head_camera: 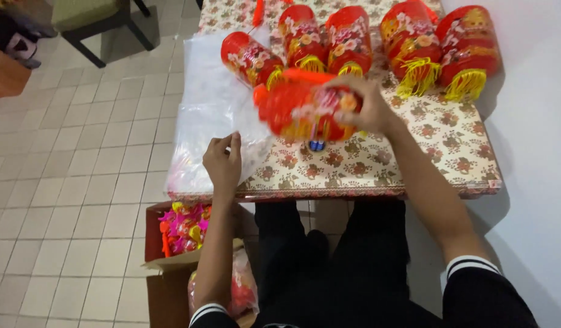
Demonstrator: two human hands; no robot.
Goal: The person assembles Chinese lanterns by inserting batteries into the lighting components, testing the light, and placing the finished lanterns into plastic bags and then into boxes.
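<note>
While a blurred red lantern (304,112) is gripped from above by the curled fingers of the right hand (365,106) over the table (414,158), clear plastic bags (213,115) at the table's left edge are pinched by the left hand (222,161). Five more lanterns (353,42) are lined up behind.

left hand (222,161): fingers curled, pinching | right hand (364,106): grip closed, raised
</note>
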